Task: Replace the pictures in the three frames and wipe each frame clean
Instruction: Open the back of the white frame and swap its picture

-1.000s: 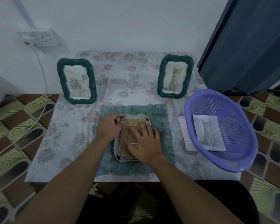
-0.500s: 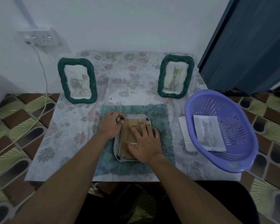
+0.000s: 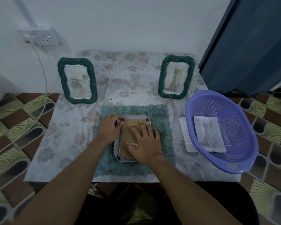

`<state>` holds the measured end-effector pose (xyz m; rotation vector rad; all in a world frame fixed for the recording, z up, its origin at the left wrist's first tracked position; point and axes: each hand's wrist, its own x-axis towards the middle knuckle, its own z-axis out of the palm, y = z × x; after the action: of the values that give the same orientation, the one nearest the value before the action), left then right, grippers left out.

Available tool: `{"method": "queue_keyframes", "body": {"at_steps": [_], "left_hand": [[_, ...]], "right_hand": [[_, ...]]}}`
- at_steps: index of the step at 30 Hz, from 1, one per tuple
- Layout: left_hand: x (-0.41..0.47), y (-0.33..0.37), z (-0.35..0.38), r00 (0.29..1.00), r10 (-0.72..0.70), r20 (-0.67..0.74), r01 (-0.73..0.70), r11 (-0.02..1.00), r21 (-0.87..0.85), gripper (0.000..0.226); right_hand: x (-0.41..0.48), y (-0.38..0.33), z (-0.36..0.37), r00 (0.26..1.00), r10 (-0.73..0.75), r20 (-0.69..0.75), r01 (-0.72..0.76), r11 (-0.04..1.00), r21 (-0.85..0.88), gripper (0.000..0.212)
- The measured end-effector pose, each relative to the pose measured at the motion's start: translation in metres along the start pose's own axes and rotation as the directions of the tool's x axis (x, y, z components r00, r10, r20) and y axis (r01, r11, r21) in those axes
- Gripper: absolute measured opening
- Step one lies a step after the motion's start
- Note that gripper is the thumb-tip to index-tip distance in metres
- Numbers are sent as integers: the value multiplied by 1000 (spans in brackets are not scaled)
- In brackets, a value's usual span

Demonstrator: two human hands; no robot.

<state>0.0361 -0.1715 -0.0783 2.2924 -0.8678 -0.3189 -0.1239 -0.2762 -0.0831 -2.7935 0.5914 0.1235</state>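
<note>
A third frame (image 3: 131,118) lies face down on a blue-green fluffy cloth (image 3: 162,114) in the middle of the table, its brown cardboard back (image 3: 128,132) showing. My right hand (image 3: 144,140) presses flat on that back with spread fingers. My left hand (image 3: 109,129) has its fingers curled at the frame's upper left corner. Two green rope frames stand at the back: the left frame (image 3: 77,81) holds a rose picture, the right frame (image 3: 176,77) a cat picture. A loose cat picture (image 3: 208,133) lies in the purple basket (image 3: 243,143).
The basket sits at the table's right edge, over a white lined paper (image 3: 185,135). A floral tablecloth (image 3: 63,135) covers the small table. A wall socket (image 3: 44,37) with a hanging white cable is at the left; a dark blue door (image 3: 250,46) stands at the right.
Almost nothing moved. My left fingers shifted slightly at the frame's upper left corner while my right hand stayed pressed on the cardboard back.
</note>
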Motion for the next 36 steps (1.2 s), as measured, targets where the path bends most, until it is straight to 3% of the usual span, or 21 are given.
{"method": "queue_keyframes", "body": {"at_steps": [5,7,10,14,25,30,33,36], "left_hand": [[-18,3,-4,1000,-1,-11,0,995,-96,33],[-32,1,-4,999,35,-13,-34,999,24,36],[-57,5,-3,994,-15,113,-17,961,277,58],[-83,8,2,981,-35,191,-41,925,377,81],[-95,5,9,992,8,127,-69,870,488,80],[-96,5,10,994,24,109,-76,861,503,75],[-96,3,10,994,19,112,-73,860,505,72],[-96,3,11,994,26,106,-76,863,499,71]], "right_hand": [[-1,-1,-2,1000,4,-17,-3,999,36,80],[-2,-1,-3,1000,6,-22,-5,999,53,75],[-2,1,-1,1000,9,-25,-8,998,67,69],[0,4,0,999,25,-40,-21,994,111,55],[1,5,-3,999,39,-34,-34,989,143,45],[6,2,-9,996,90,-20,-82,966,245,44],[9,-2,-17,978,189,-88,-148,926,348,42],[9,-3,-18,915,355,-194,-270,893,360,44]]}}
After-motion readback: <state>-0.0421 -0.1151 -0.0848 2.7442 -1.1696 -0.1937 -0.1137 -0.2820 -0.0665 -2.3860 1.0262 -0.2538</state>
